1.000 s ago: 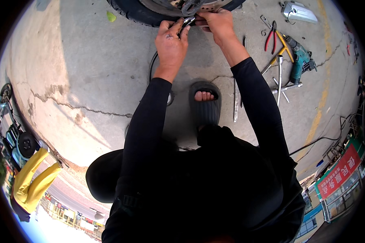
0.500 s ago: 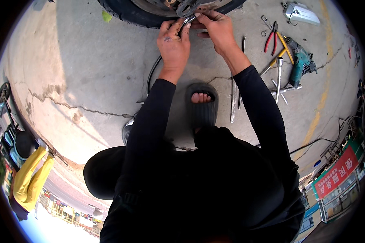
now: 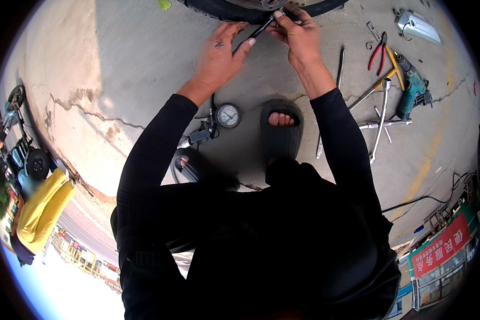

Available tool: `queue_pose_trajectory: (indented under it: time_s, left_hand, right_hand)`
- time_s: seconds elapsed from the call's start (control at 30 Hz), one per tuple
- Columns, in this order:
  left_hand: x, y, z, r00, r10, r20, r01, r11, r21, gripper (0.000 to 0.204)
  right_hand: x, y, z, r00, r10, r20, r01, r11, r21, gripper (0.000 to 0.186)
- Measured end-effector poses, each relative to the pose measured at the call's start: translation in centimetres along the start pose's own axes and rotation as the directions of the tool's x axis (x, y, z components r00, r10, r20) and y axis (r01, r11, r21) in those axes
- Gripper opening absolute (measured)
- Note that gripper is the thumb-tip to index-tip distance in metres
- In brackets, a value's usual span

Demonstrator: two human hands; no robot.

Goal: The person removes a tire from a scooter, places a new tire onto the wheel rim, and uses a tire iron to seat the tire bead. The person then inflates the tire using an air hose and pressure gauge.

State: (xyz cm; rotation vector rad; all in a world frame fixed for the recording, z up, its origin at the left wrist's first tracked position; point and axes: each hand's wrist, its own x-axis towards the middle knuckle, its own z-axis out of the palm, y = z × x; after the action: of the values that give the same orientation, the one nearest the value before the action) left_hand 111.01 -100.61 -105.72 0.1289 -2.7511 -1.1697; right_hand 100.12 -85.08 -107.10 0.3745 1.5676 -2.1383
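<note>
At the top, a black tyre (image 3: 226, 12) on its wheel lies at the edge of view. Next to it my right hand (image 3: 303, 42) pinches the end of a black air hose (image 3: 262, 29) between thumb and fingers. My left hand (image 3: 216, 58) is spread, fingertips by the tyre and thumb apart, with the hose running through the gap and under the palm. The hose comes out below my left wrist, by a tyre inflator (image 3: 200, 136) with a round pressure gauge (image 3: 229, 115). The fitting at the hose's tip is partly hidden by my right fingers.
On the concrete to the right lie red-handled pliers (image 3: 377, 56), a yellow-handled tool (image 3: 394, 66), a green power drill (image 3: 410, 88), a cross wrench (image 3: 381, 120) and a long tyre lever (image 3: 341, 66). A silver casing (image 3: 418, 26) is farther off. My sandalled feet (image 3: 281, 130) are close below.
My left hand has opened and moved left, off the hose end that both hands held. My right hand keeps its pinch. The view has shifted, and the gauge has come into sight.
</note>
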Motion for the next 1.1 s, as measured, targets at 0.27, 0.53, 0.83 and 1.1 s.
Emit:
queue_pose_trajectory:
  time_s: [0.27,0.53,0.83,1.1]
  left_hand:
    - [-18.8,-3.1,-6.5,0.709,-0.294,0.641,0.004,0.911,0.413,0.085]
    - [-22.4,-4.0,-4.9,0.755,-0.424,0.501,0.245,0.890,0.384,0.076]
    - [-22.4,-2.5,-11.2,0.681,-0.465,0.566,0.421,0.881,0.217,0.067]
    - [-24.0,-2.0,-10.3,0.744,-0.309,0.593,0.274,0.950,0.152,0.054]
  right_hand:
    - [-0.6,-0.1,-0.5,0.999,-0.028,0.023,0.030,0.998,-0.058,0.038]
    - [-0.7,-0.8,0.1,1.000,0.005,0.014,-0.005,0.999,-0.053,0.043]
    - [-1.0,-1.2,0.9,0.996,0.036,-0.080,-0.040,0.998,-0.044,0.027]
    - [-0.8,-1.4,0.8,0.996,0.046,-0.076,-0.051,0.996,-0.067,0.027]
